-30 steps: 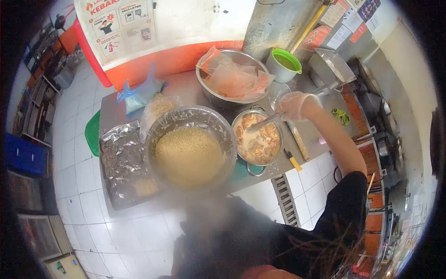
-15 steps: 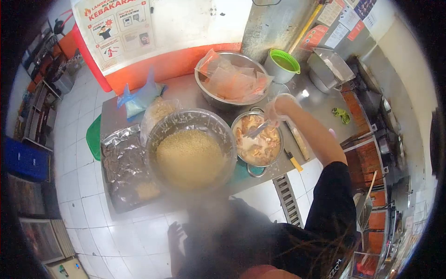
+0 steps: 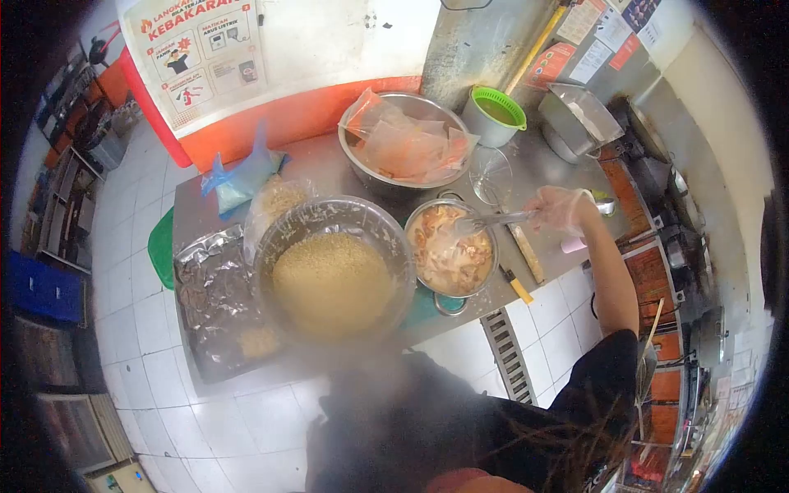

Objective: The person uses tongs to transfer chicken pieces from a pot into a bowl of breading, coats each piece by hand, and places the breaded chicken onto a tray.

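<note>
My right hand, in a clear plastic glove, is closed on the end of metal tongs. The tongs reach left over a two-handled steel pot that holds pieces in a pale, milky liquid; their tips are at the liquid, partly blurred. Left of the pot stands a large bowl of pale crumbs. I cannot see my left hand.
Behind are a steel bowl with plastic bags and a green-rimmed container. A yellow-handled knife lies right of the pot. A foil-lined tray and a blue bag are at the left.
My right hand has moved right and slightly down, away from above the pot, and the tongs now lie more level. My left hand, seen earlier at the lower left, has gone out of view.
</note>
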### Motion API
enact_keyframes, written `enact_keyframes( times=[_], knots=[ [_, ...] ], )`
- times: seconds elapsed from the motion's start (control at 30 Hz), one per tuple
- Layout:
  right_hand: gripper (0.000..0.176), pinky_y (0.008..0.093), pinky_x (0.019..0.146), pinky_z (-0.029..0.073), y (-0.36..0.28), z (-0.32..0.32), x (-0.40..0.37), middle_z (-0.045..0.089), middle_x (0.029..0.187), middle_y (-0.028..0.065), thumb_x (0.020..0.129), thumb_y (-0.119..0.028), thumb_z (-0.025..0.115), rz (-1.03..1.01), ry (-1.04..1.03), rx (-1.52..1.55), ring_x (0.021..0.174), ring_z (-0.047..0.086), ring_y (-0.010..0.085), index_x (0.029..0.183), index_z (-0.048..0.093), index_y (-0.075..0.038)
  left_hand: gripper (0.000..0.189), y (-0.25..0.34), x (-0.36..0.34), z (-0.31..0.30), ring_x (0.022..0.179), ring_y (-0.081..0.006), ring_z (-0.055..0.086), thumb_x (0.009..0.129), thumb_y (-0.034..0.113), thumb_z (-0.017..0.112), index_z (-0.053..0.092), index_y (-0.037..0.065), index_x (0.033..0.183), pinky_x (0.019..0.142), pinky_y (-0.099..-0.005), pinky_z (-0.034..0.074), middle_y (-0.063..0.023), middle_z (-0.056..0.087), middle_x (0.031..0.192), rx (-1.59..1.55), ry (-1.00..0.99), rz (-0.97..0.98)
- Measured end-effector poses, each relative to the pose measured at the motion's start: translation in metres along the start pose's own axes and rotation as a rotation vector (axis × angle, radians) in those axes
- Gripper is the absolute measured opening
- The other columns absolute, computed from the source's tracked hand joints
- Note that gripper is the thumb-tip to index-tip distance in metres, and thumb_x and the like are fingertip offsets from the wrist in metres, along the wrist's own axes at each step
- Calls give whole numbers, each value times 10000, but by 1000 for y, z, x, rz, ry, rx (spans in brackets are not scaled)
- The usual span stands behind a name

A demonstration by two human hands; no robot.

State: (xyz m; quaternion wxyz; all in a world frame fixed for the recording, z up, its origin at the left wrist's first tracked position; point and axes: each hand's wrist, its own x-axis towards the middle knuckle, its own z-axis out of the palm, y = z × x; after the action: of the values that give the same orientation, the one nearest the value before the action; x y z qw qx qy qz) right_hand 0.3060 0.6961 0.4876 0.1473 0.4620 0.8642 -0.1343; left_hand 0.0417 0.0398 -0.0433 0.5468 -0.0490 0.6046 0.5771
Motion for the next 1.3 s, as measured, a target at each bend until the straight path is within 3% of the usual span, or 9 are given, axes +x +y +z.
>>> enact_keyframes(
  times=[0.2, 0.37, 0.57, 0.67, 0.73, 0.8, 1.0, 1.07, 1.3],
  knots=[
    [308, 400, 888, 434, -17, -6, -21, 632, 998, 132, 850, -332, 612, -40, 39, -180, 1033, 571, 306, 1100, 679, -163, 395, 61, -5, 29, 973, -250, 598, 978, 252, 425, 429, 60, 1323, 756, -399, 567, -110, 552, 1154, 5, 64, -13],
    [307, 420, 890, 436, -26, 7, -18, 645, 965, 159, 844, -284, 610, -197, 182, -185, 986, 586, 325, 1117, 663, -151, 508, 78, -1, 44, 971, -229, 593, 936, 389, 429, 441, 88, 1346, 811, -382, 473, -88, 566, 1250, 62, 86, -85],
    [305, 399, 802, 479, -75, -3, -14, 651, 873, 169, 838, -217, 601, -520, 432, -188, 846, 609, 314, 1123, 644, -121, 417, 66, -7, 45, 1057, -211, 578, 944, 316, 480, 525, 60, 1269, 838, -380, 482, -46, 585, 1219, -3, 106, -112],
    [355, 435, 675, 484, -111, 1, -13, 670, 977, 112, 812, -192, 610, -519, 291, -214, 746, 618, 328, 1163, 622, -146, 423, 41, -3, 33, 1055, -217, 586, 944, 322, 486, 525, 57, 1271, 816, -377, 491, -47, 588, 1225, -62, 103, -109],
    [324, 422, 657, 494, -117, 52, -7, 663, 945, 124, 861, -250, 563, -682, 323, 158, 722, 616, 321, 1166, 602, -147, 429, 39, -13, 33, 1049, -224, 593, 941, 322, 495, 522, 51, 1273, 815, -376, 497, -51, 588, 1228, -78, 109, -103],
    [349, 423, 683, 503, -162, 71, -22, 659, 949, 125, 891, -347, 521, -520, 102, -554, 769, 628, 314, 1166, 580, -141, 432, 32, -18, 33, 1046, -230, 598, 941, 322, 500, 520, 47, 1274, 817, -377, 502, -56, 587, 1233, -87, 120, -89],
    [405, 442, 762, 491, -144, 87, -45, 648, 949, 151, 870, -408, 534, -395, 1, -245, 880, 625, 336, 1161, 568, -129, 421, -7, -21, 22, 1051, -248, 597, 936, 301, 514, 519, 45, 1271, 813, -404, 510, -76, 585, 1236, -167, 133, -42],
    [407, 439, 802, 484, -107, 83, -53, 645, 952, 165, 862, -402, 547, -363, 209, -118, 906, 620, 345, 1148, 569, -113, 407, -14, -23, 16, 1053, -249, 596, 938, 286, 510, 524, 45, 1266, 808, -406, 509, -75, 586, 1235, -176, 114, -34],
    [449, 438, 863, 466, -57, 132, -1, 630, 1023, 190, 850, -353, 574, -17, 53, -368, 994, 594, 363, 1223, 531, -107, 391, -10, -31, 28, 1023, -239, 603, 957, 267, 447, 517, 34, 1263, 817, -404, 500, -90, 585, 1231, -223, 171, -63]
  ],
)
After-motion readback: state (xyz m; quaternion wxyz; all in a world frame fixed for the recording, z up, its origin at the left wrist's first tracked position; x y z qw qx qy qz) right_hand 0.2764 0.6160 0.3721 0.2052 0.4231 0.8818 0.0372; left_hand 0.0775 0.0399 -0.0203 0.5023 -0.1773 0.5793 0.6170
